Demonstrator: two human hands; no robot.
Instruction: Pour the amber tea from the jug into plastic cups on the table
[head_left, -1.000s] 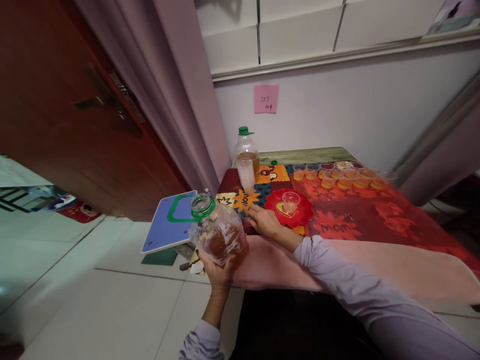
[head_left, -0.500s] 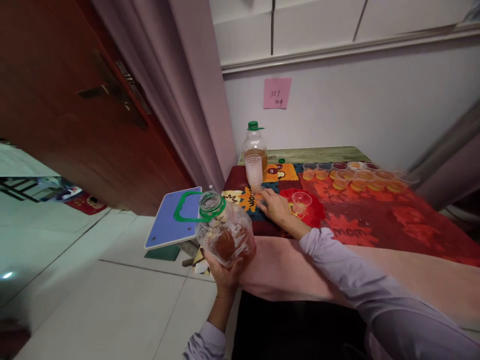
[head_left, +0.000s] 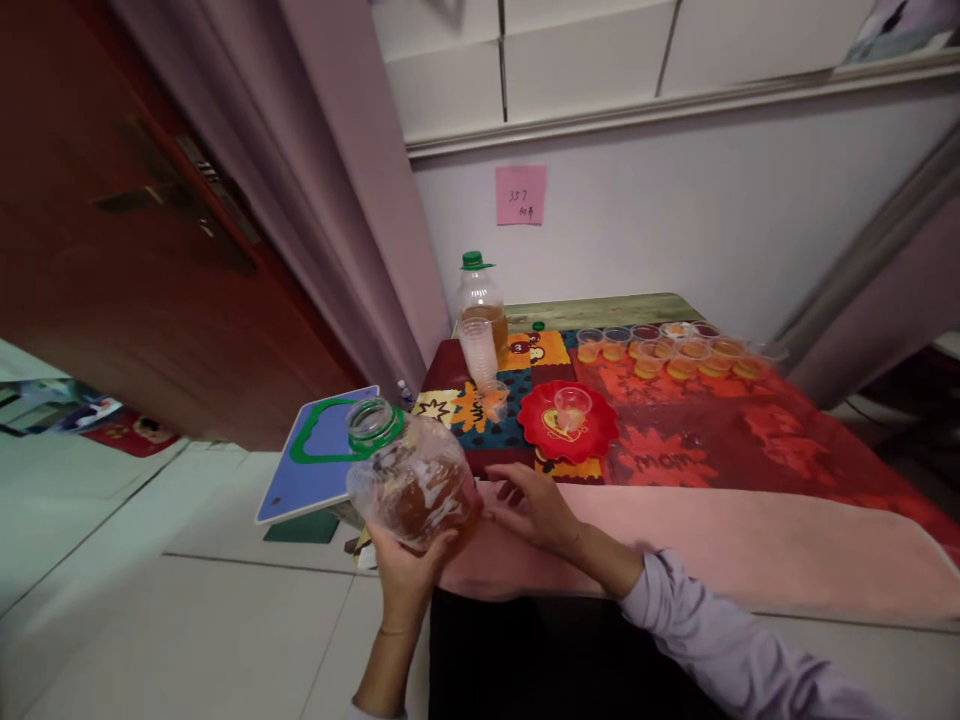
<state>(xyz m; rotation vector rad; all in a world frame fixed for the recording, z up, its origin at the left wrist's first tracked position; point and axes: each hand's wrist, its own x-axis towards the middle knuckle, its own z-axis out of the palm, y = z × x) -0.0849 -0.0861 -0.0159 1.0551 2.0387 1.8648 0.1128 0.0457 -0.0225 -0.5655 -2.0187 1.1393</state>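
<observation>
My left hand (head_left: pixel 409 565) is wrapped around the lower side of a large clear plastic jug (head_left: pixel 427 480), which is uncapped, tilted to the left and partly filled with amber liquid. A green carry handle (head_left: pixel 304 435) sticks out from its neck. Just right of the jug, my right hand (head_left: pixel 532 510) hovers over the pink cloth with its fingers apart and nothing in them. Beyond it a stack of clear plastic cups (head_left: pixel 478 350) leans, with a single clear cup (head_left: pixel 493 400) at its foot. Another clear cup (head_left: pixel 573 408) stands on a red scalloped plate (head_left: pixel 534 400).
A second jug (head_left: pixel 480 295) with a green cap stands behind the stack. Several cups of orange drink (head_left: pixel 682 358) line the back right of the table. Left of the held jug is a small blue-topped stool (head_left: pixel 281 485). A pink cloth (head_left: pixel 697 525) covers the table's front edge.
My right hand has drawn back from the foot of the cup stack toward the jug, and its fingers are apart. My left hand keeps its hold. The view has shifted right.
</observation>
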